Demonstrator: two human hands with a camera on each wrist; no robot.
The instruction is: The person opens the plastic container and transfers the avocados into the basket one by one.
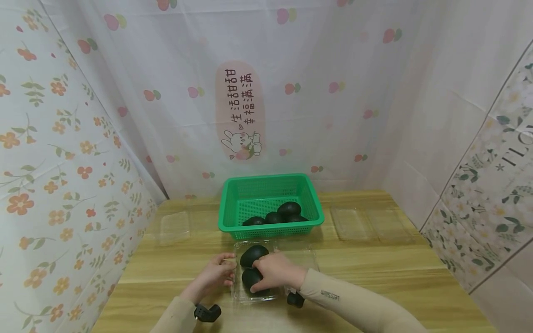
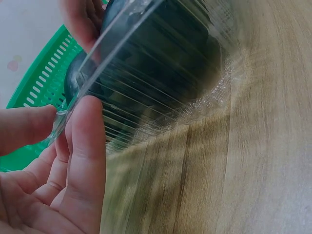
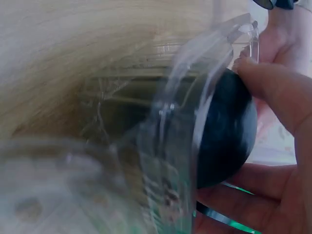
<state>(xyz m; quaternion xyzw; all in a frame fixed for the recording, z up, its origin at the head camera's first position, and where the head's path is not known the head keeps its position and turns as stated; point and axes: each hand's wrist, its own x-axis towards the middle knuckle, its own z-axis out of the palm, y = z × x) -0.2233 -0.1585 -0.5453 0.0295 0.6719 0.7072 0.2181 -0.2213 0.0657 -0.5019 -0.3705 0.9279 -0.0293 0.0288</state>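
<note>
A clear plastic clamshell box [image 1: 259, 298] lies open on the table, its lid [image 1: 297, 254] folded out to the right. Inside sit two dark avocados, a far one [image 1: 252, 255] and a near one [image 1: 249, 279]. With thumb and fingers, my right hand [image 1: 281, 270] grips the near avocado from above; the right wrist view shows that avocado [image 3: 226, 131] between thumb and fingers. My left hand [image 1: 214, 274] pinches the box's left rim, and the left wrist view shows thumb and forefinger on the clear edge [image 2: 87, 83].
Behind the box stands a green basket [image 1: 222, 217] holding several avocados [image 1: 289, 209]. Other clear plastic boxes lie at the table's back left [image 1: 175, 225] and back right [image 1: 351, 224]. Patterned curtains [image 1: 333, 115] enclose the wooden table [image 1: 374, 286].
</note>
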